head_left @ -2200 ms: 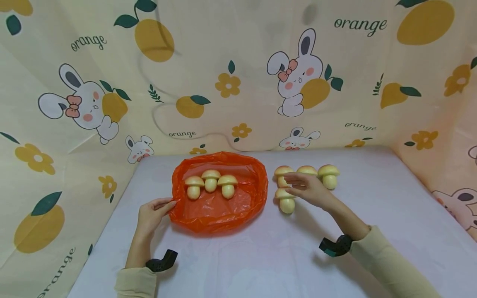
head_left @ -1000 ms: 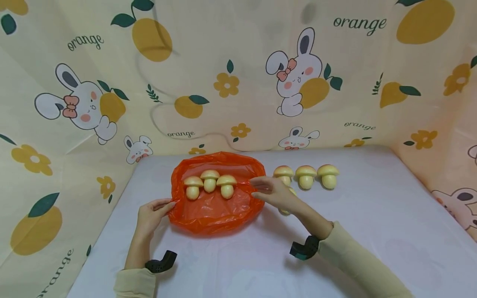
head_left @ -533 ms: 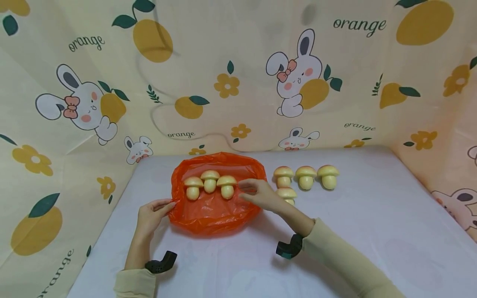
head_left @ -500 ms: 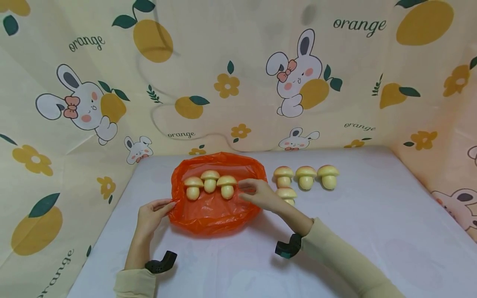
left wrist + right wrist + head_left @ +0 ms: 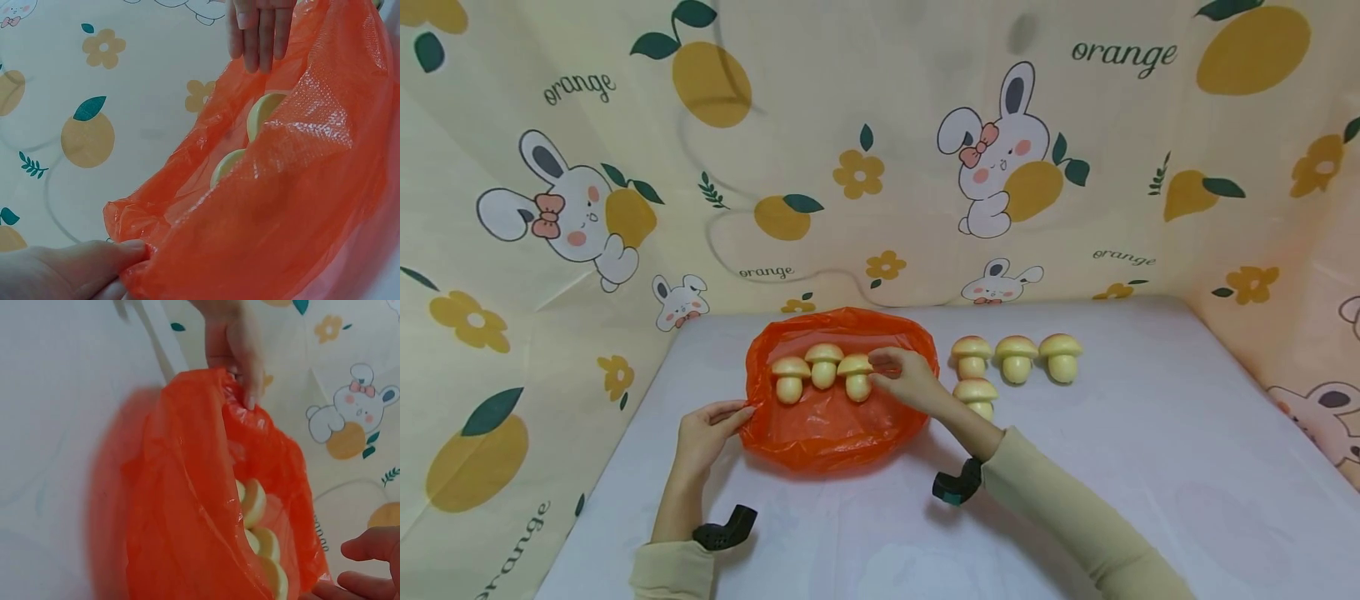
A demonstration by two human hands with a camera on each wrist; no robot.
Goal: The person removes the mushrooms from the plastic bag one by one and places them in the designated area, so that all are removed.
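Note:
A red plastic bag (image 5: pixel 820 457) lies with its mouth spread wide. My left hand (image 5: pixel 703 437) pinches the left rim between thumb and fingers; the left wrist view shows this thumb (image 5: pixel 128 245) on the plastic. Inside the bag sit a left toy mushroom (image 5: pixel 789 382), a middle one (image 5: pixel 824 364) and a right one (image 5: pixel 857 387), with pale yellow caps and stems. Over the bag's right side hovers my right hand (image 5: pixel 913 385), fingertips beside the right mushroom's cap. Its fingers (image 5: pixel 365 584) are extended and hold nothing; whether they touch that cap, I cannot tell.
Right of the bag, a row of similar mushrooms (image 5: pixel 1017 360) lies on the white table (image 5: pixel 1120 467), with another mushroom (image 5: pixel 976 392) in front, partly hidden by my right forearm. Behind stands a printed backdrop (image 5: pixel 887 200) with rabbits and oranges.
My right hand has moved left from above the mushrooms on the table to over the bag, beside the right mushroom. The left hand keeps its pinch on the rim.

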